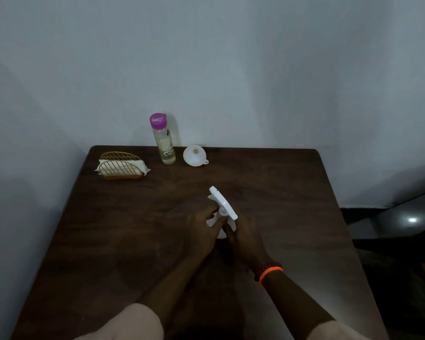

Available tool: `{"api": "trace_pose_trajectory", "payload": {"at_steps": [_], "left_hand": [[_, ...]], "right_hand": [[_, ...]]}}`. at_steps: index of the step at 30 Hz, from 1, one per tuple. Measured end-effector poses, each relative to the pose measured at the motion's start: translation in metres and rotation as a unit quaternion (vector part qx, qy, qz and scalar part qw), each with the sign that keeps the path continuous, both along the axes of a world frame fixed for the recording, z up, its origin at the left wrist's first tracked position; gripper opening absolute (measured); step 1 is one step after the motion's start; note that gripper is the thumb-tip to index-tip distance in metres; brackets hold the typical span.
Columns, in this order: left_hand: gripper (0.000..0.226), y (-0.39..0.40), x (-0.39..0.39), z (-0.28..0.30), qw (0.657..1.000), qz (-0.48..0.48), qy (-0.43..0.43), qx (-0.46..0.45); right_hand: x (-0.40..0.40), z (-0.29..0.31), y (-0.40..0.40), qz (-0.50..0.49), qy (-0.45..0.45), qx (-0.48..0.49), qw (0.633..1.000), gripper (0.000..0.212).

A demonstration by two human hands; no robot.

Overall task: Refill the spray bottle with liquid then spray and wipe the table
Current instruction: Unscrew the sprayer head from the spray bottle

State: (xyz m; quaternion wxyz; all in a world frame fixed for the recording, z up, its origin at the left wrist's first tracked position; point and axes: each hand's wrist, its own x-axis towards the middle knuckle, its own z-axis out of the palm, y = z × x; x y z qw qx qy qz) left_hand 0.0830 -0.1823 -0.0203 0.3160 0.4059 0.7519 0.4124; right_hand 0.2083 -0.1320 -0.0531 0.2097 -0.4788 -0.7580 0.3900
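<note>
Both hands closed round the spray bottle [222,212] at mid-table, refill not yet begun.

Nearest, pale sleeves [133,322] at the bottom edge; past them, left hand [204,227] and right hand [243,238] together, fingers curled on the bottle's neck below the white trigger head, body mostly hidden. Probably unscrewing the head, though too dark to tell. Farther back, well apart from the hands: white funnel [194,155] lying unused, refill bottle [164,139] upright with purple cap on, napkins in gold holder [122,166] untouched. Pouring, spraying and wiping of dark table [292,204] all left to do.
</note>
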Motion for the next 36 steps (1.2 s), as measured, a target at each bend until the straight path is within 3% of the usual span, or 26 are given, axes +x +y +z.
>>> {"api": "trace_pose_trajectory", "payload": {"at_steps": [4,6,9,10,16,21,26,31,36], "left_hand": [[0.039,-0.003,0.006,0.007,0.997,0.057,-0.02,0.056],[0.036,-0.004,0.005,0.004,0.996,0.052,-0.044,0.057],[0.086,-0.009,0.006,0.006,0.997,-0.003,-0.066,0.05],[0.092,-0.013,0.005,0.004,0.996,-0.01,-0.057,0.061],[0.074,-0.033,-0.001,0.005,0.992,0.079,-0.049,0.09],[0.081,-0.012,-0.004,0.014,0.989,0.023,-0.118,0.086],[0.079,-0.005,0.008,0.006,0.982,0.072,-0.128,0.121],[0.102,-0.007,0.01,0.003,0.985,0.049,-0.112,0.123],[0.089,-0.016,0.005,0.006,0.986,0.054,-0.082,0.132]], "right_hand": [[-0.001,-0.001,-0.008,-0.04,0.03,-0.015,0.999,0.043],[-0.001,0.004,-0.008,-0.037,0.048,-0.026,0.998,0.041],[0.003,0.002,-0.008,-0.014,0.033,-0.022,0.999,0.031],[0.004,0.001,-0.009,-0.012,0.031,-0.026,0.999,0.032],[0.001,0.003,-0.012,-0.027,0.043,-0.027,0.998,0.041],[0.002,0.002,-0.01,-0.012,0.03,-0.019,0.999,0.04],[0.003,0.001,-0.01,-0.015,0.047,-0.018,0.999,0.035],[0.006,-0.004,-0.006,-0.014,0.032,-0.02,0.999,0.032],[0.006,-0.006,-0.011,-0.023,0.038,-0.007,0.999,0.035]]}}
